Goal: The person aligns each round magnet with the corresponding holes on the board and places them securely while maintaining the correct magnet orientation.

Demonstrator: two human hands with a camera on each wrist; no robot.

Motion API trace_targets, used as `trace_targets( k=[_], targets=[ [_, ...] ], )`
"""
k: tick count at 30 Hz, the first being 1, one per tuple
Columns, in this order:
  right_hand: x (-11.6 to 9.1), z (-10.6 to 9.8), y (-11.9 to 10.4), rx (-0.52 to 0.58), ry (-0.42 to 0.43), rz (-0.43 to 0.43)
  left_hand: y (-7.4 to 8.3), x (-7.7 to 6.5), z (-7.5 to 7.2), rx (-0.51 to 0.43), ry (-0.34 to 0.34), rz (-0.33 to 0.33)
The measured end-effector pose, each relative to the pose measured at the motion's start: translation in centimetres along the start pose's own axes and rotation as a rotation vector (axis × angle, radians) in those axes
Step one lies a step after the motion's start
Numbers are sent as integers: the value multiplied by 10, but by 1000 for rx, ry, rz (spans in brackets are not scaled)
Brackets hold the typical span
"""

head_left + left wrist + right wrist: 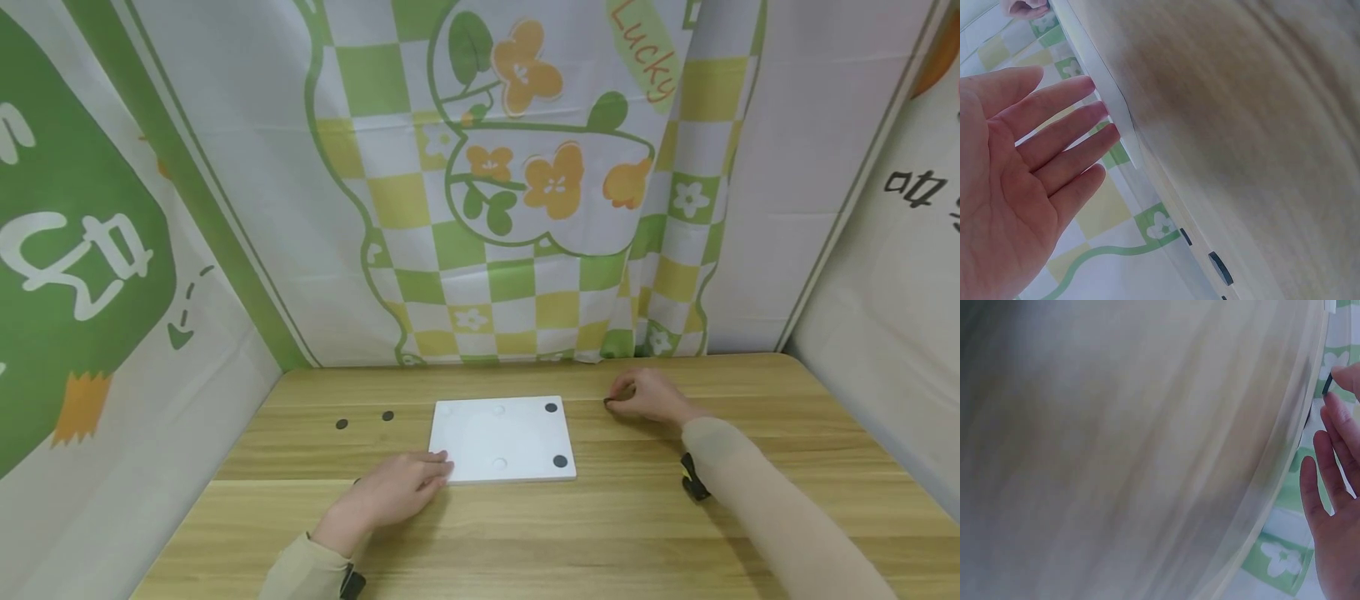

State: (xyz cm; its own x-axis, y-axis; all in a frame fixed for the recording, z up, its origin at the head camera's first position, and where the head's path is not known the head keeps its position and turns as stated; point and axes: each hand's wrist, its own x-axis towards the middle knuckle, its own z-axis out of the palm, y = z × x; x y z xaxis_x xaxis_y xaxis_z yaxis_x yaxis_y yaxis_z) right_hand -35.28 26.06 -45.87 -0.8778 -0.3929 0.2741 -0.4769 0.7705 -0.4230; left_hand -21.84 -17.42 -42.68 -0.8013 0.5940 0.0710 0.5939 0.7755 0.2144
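A white rectangular board (480, 437) lies flat on the table, with round marks of its own colour; I cannot tell whether they are hollows or bumps. Dark discs sit at its far right corner (551, 407) and near right corner (560, 461). The fingertips of my left hand (397, 487) rest on the board's near left corner, fingers extended, as the left wrist view also shows. To the right of the board, my right hand (647, 396) pinches a small black disc (1327, 384) between thumb and index finger, while the other fingers stay loosely spread.
Left of the board, two dark discs (342, 424) (387, 416) lie on the wooden table (637, 533). A third disc (357, 481) is mostly hidden behind my left hand. A patterned cloth (510, 275) hangs along the table's far edge, with printed sheets at both sides.
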Motion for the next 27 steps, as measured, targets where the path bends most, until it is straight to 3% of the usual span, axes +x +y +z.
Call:
trace_targets(
  k=[9, 27],
  targets=[
    [8, 7, -8, 8, 12, -47, -1, 0, 0, -2, 0, 5],
    [17, 18, -29, 52, -6, -62, 0, 0, 0, -4, -5, -7]
  ],
)
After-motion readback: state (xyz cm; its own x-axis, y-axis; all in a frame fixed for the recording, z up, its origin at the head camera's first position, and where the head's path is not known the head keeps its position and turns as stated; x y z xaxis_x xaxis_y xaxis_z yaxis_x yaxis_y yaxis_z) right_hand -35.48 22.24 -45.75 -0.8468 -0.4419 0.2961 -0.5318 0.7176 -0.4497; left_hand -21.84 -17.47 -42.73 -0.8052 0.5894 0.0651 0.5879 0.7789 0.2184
